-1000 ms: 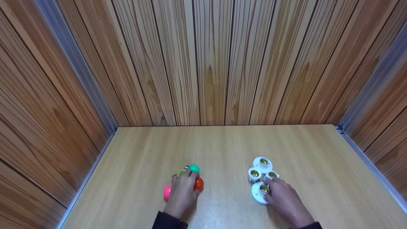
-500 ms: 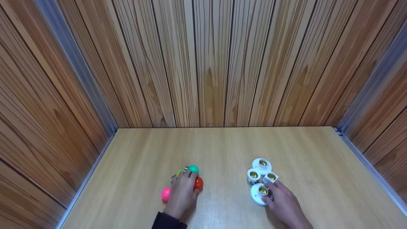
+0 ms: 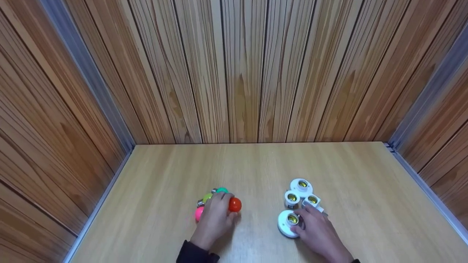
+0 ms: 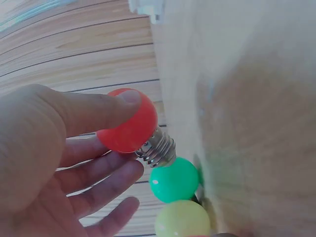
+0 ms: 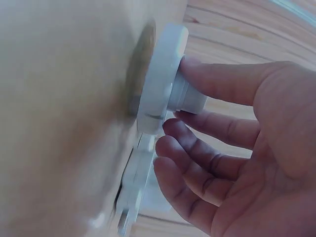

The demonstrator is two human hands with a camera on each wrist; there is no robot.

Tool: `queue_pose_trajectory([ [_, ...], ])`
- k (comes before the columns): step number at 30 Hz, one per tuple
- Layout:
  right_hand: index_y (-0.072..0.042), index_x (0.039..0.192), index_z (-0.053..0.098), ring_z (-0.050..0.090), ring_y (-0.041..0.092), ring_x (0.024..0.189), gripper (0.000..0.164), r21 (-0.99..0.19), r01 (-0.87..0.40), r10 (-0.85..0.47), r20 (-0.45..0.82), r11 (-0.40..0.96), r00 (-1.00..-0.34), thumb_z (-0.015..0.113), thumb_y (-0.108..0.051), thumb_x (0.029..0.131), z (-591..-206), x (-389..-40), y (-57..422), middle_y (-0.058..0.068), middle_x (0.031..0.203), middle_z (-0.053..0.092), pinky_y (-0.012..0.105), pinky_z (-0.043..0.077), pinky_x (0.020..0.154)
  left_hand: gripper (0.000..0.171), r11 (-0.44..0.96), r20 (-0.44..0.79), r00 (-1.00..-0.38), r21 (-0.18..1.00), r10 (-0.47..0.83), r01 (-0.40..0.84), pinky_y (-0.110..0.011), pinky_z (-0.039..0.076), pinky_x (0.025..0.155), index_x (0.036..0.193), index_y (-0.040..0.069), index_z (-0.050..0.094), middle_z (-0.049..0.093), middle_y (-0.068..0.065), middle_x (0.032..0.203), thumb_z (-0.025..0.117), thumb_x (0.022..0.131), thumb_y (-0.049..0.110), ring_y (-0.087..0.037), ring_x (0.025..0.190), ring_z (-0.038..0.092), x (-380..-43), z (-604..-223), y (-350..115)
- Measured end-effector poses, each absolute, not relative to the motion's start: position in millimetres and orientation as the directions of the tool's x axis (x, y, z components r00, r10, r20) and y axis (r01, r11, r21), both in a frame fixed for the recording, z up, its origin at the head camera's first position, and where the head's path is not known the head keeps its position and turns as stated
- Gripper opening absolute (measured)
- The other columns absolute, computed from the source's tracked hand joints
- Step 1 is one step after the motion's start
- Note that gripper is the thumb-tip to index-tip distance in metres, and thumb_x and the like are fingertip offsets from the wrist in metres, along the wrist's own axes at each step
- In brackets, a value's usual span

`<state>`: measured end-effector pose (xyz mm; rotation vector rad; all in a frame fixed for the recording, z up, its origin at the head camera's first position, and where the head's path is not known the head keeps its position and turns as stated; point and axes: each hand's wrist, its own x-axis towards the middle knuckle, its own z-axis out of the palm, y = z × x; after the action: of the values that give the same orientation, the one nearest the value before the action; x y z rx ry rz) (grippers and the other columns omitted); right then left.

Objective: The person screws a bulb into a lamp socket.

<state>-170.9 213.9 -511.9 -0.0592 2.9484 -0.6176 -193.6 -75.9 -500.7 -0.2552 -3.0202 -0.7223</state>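
Evidently my left hand (image 3: 215, 218), in the lower middle of the head view, pinches the red bulb (image 3: 235, 204) between thumb and fingers; in the left wrist view its metal screw base (image 4: 159, 149) points to the lower right. The green bulb (image 3: 221, 190), the yellow-green bulb (image 3: 207, 197) and the pink bulb (image 3: 199, 213) lie at the upper left of that hand, each partly hidden by it. At the lower right of the frame, my right hand (image 3: 321, 233) grips the wide white socket (image 3: 283, 224) with thumb and fingers; whether it touches the worktop (image 3: 256, 171) I cannot tell. Above it in the frame are the small round socket (image 3: 292, 198), the squarish socket (image 3: 312, 200) and, topmost, a second wide socket (image 3: 301, 187). A dark sleeve (image 3: 195, 252) shows at the bottom edge, round my left wrist.
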Motion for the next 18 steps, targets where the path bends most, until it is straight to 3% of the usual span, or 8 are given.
queue_pose_trajectory([
  [2,-0.014,0.124,0.067,0.058,0.036,0.123,0.048,-0.403,-0.019,-0.072,-0.117,0.915,-0.990,0.078,-0.034,0.082,-512,-170,207,0.017,0.133,0.059,0.055,0.047,0.101,0.057,0.869,0.050,-0.988,0.471,0.147,0.153,-0.043,0.053,0.100,0.131,0.012,0.059,0.062,-0.006,0.123,0.082,0.080,0.022,-0.020,0.110,0.055,-192,-497,-73],
  [6,-0.017,0.120,0.068,0.058,0.016,0.101,0.045,-0.401,-0.044,-0.097,-0.114,0.915,-0.989,0.079,-0.034,0.081,-513,-167,194,0.002,0.113,0.061,0.039,0.050,0.083,0.058,0.850,0.017,-0.990,0.511,0.140,0.129,-0.043,0.054,0.099,0.131,0.013,0.060,0.063,-0.005,0.123,0.083,0.079,0.019,-0.019,0.110,0.055,-189,-490,-70],
  [12,-0.015,0.114,0.070,0.054,0.012,0.089,0.042,-0.406,-0.141,-0.184,-0.068,0.903,-0.981,0.082,-0.032,0.077,-516,-161,177,0.001,0.104,0.059,0.032,0.046,0.074,0.051,0.815,0.056,-0.978,0.544,0.200,0.198,-0.038,0.056,0.097,0.127,0.011,0.062,0.065,-0.005,0.121,0.082,0.080,0.017,-0.017,0.110,0.058,-184,-483,-68],
  [18,-0.016,0.118,0.069,0.050,0.012,0.081,0.046,-0.432,-0.115,-0.224,-0.211,0.895,-0.951,0.081,-0.038,0.079,-513,-161,162,-0.003,0.093,0.055,0.026,0.041,0.067,0.054,0.764,0.010,-0.978,0.623,0.209,0.169,-0.039,0.056,0.099,0.132,0.012,0.060,0.064,-0.006,0.127,0.080,0.083,0.019,-0.018,0.114,0.059,-181,-475,-67],
])
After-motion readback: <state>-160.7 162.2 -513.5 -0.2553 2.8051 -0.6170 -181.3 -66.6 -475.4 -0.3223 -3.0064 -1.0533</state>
